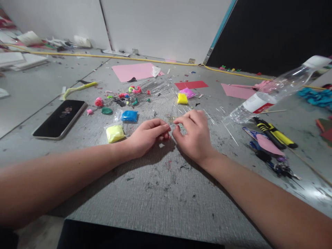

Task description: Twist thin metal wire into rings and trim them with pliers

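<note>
My left hand is closed just above the grey table, thumb pressed against the curled fingers. Whatever lies in that pinch is too small or hidden to name. Close by on the right, my right hand is bent, with a gap between thumb and forefinger and nothing visible in it. Left of the hands lie a pale yellow clay packet and a blue clay packet. Beyond them are a bright yellow clay packet and a purple one. Thin clear sticks lie beyond my right hand.
On the left rests a phone near a yellow fuzzy stem. Small coloured clay pieces and pink paper lie farther back. To the right are a tilted plastic bottle, yellow-black pliers and keys.
</note>
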The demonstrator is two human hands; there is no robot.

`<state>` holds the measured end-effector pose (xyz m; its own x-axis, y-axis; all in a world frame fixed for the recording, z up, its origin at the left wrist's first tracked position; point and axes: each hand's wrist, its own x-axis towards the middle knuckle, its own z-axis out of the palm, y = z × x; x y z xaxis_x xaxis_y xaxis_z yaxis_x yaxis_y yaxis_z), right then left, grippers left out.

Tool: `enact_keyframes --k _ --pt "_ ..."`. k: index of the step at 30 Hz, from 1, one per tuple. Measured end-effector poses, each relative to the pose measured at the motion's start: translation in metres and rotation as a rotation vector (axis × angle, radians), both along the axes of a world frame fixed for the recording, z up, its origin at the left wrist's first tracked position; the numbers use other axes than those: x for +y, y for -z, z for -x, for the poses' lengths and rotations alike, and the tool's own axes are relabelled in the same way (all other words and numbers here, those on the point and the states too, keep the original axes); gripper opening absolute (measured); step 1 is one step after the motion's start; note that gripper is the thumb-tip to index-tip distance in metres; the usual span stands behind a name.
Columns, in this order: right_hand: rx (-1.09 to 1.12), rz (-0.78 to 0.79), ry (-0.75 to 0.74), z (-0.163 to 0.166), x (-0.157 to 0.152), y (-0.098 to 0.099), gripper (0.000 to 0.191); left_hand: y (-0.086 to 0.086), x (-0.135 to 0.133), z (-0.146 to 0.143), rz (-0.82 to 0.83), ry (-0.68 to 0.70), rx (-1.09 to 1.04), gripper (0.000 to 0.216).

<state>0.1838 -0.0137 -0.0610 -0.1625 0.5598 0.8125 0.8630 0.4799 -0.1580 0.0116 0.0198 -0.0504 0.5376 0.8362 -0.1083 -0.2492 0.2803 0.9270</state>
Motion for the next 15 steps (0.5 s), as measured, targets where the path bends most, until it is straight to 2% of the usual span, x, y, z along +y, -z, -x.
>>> enact_keyframes --k 8,15 --pt "0.03 0.101 -0.079 -0.0009 0.0015 0.0014 0.009 -0.0012 0.0003 -0.0005 0.015 -0.006 0.003 0.022" --pt "0.051 0.074 -0.107 -0.0024 0.0042 0.0033 0.01 -0.0046 0.0004 -0.0024 0.104 -0.063 -0.048 0.023"
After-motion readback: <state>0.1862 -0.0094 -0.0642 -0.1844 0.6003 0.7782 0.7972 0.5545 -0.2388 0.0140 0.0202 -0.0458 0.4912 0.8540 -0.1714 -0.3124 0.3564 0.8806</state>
